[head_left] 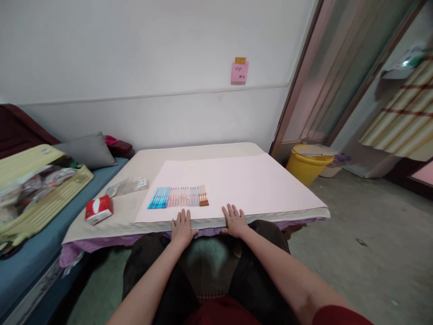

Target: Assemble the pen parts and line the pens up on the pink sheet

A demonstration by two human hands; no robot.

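My left hand [182, 229] lies flat with fingers stretched over the near edge of the table, on the border of a pale pink sheet [237, 180]. To its right, my right hand [234, 220] rests palm down on the same edge, fingers spread. Neither holds anything. Just beyond my left hand is a row of pens [184, 197] laid side by side on the sheet. Those at the left are blue [159, 197], the middle ones are pale with reddish and greyish parts, and a few at the right end have brown ends [204, 196].
A red tissue pack [99, 210], a clear plastic bag [125, 186] and a small white block [143, 183] sit on the table's left. Further left is a blue-covered seat [50, 221] with a yellow-green bag [67, 194]. A yellow bin [306, 164] stands beyond the right side.
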